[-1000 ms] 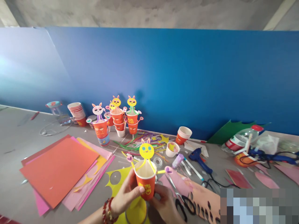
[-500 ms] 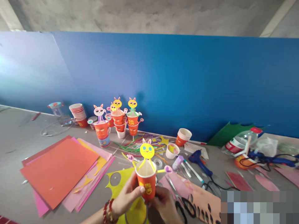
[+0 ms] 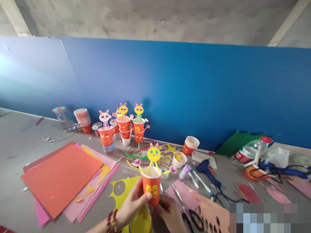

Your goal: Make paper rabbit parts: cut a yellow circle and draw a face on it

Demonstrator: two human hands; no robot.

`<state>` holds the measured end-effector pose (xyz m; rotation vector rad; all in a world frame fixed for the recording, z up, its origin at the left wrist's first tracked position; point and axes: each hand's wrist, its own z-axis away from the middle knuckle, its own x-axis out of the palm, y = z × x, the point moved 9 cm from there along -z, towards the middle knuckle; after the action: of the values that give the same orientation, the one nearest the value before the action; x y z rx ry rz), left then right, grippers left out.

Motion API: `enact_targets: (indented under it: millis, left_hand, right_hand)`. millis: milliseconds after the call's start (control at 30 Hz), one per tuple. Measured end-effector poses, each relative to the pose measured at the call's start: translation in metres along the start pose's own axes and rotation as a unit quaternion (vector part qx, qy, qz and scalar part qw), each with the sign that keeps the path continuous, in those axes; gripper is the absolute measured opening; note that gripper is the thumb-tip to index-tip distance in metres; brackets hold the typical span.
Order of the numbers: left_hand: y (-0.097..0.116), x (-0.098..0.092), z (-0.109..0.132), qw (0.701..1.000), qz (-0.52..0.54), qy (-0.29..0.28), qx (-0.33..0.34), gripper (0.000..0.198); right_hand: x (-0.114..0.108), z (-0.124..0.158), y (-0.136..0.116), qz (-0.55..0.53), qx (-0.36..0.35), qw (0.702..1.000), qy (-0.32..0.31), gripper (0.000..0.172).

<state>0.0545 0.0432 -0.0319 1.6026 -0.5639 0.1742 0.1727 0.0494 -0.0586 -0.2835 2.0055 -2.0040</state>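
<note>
A red paper cup (image 3: 152, 186) with gold print is held upright in front of me. My left hand (image 3: 138, 198) is closed around its left side, thumb across the front. My right hand (image 3: 167, 210) is closed at the cup's base; whatever its fingers pinch there is hidden. Out of the cup rises a yellow rabbit face (image 3: 154, 154) on yellow pipe cleaners, with pink round hands on both sides. Below lies a yellow paper sheet (image 3: 115, 197) with cut-out holes. Black-handled scissors (image 3: 194, 218) rest beside my right hand.
Finished cup figures (image 3: 106, 136) stand near the blue wall (image 3: 184, 90). Coloured paper sheets (image 3: 63, 178) lie left. Pipe cleaners (image 3: 148, 152), a cup of scraps (image 3: 179, 160), a glue stick (image 3: 185, 172), a blue glue gun (image 3: 209, 173) and a bottle (image 3: 252, 150) are spread behind and rightward.
The cup has turned slightly, so its gold print faces me more fully. The rabbit's right-side arm sits higher. Both hands stay at the cup, and the view has shifted a little.
</note>
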Motion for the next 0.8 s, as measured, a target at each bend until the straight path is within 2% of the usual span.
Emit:
enact_targets:
  millis: [167,300,433,600,733,800]
  left_hand:
    - [-0.003,-0.006,-0.002,1.000,-0.008,0.009,-0.003,0.060]
    - [-0.007,-0.004,-0.003,1.000,-0.016,-0.004,-0.007,0.066]
    - [-0.011,-0.003,-0.004,1.000,-0.013,-0.014,-0.022,0.063]
    - [-0.008,-0.006,-0.009,1.000,0.001,0.002,0.008,0.061]
    - [-0.005,-0.010,-0.013,0.999,0.015,0.018,0.024,0.066]
    - [-0.007,-0.007,-0.013,1.000,0.021,0.005,0.016,0.066]
  right_hand:
    - [-0.008,-0.003,-0.002,-0.021,0.012,1.000,0.004,0.041]
    - [-0.007,-0.003,-0.001,-0.025,0.026,0.999,-0.002,0.043]
    - [-0.010,-0.003,0.001,-0.009,0.015,1.000,0.000,0.046]
    - [-0.017,-0.005,0.011,0.036,0.002,0.999,-0.004,0.042]
    - [-0.026,-0.006,0.008,0.055,-0.020,0.998,0.027,0.044]
    - [-0.029,-0.005,0.001,0.043,-0.046,0.997,0.051,0.044]
